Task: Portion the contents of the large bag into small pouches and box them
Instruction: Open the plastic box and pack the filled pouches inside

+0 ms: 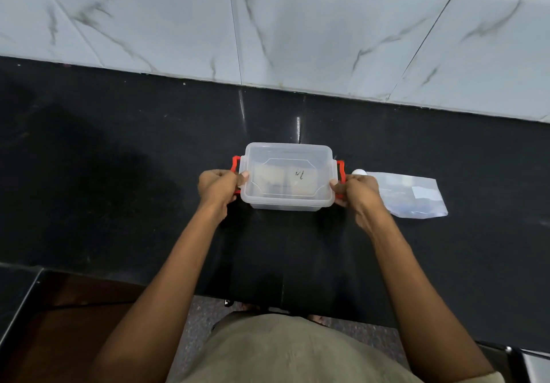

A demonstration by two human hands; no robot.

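A clear plastic box [287, 156] with its lid on and red side latches sits in the middle of the black counter [119, 159]. Pale pouches show dimly through the lid. My left hand [218, 187] grips the box's left end at the red latch, thumb on the lid. My right hand [358, 190] grips the right end at the other red latch. A flat clear plastic bag [413, 195] lies on the counter just right of my right hand. A small white round object [359, 172] sits by the bag's left end.
A marble-tiled wall [297, 25] rises behind the counter. The counter's front edge runs below my forearms, with floor and my feet beneath it. A darker ledge [18, 293] sits at the lower left.
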